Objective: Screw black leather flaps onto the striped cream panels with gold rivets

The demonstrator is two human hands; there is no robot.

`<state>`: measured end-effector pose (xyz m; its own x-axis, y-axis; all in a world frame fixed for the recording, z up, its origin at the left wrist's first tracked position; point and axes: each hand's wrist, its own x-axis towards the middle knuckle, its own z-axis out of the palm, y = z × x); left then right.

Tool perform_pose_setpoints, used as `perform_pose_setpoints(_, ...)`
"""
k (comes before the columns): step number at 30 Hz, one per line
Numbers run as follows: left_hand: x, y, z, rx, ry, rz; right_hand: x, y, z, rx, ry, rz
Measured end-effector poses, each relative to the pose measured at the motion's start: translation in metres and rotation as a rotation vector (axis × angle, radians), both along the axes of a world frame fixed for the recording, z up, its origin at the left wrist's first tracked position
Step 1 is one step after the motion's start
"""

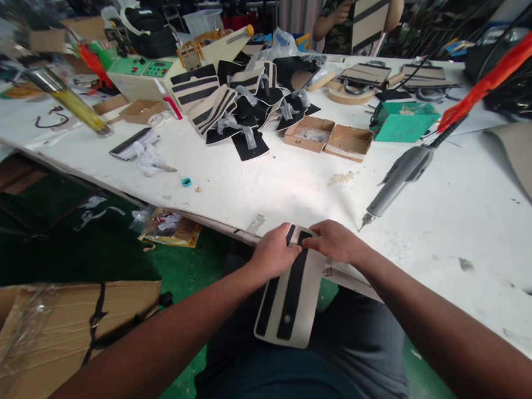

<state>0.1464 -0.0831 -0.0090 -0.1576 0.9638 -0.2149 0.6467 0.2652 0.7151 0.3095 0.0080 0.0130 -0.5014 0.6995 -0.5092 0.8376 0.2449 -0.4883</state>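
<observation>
Between my two hands is a beige panel (303,307) with black stripes and a small round stud near its lower end. It hangs over my lap at the table's front edge. My left hand (275,251) is closed on its upper left side, thumb on a black stripe. My right hand (332,240) pinches the upper right corner, thumb near the same stripe. What the fingers do behind the panel is hidden. To the right of my right hand, a grey electric screwdriver (399,179) hangs tilted, its tip close to the tabletop.
On the white table (266,191) lies a pile of striped and black panels (246,104). Two small cardboard boxes (310,134) sit by a green power unit (406,120). A blue ring (186,182) lies front left. A person (339,20) across the table holds a striped panel.
</observation>
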Motion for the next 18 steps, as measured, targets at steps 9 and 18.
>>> perform_pose_setpoints(9, 0.002, 0.000, 0.001, -0.041, 0.027, 0.055, -0.001, 0.010, -0.004, -0.055, 0.076, -0.010)
perform_pose_setpoints(18, 0.001, -0.005, 0.004, -0.012, 0.146, 0.033, -0.005, 0.010, -0.001, -0.009, 0.033, 0.017)
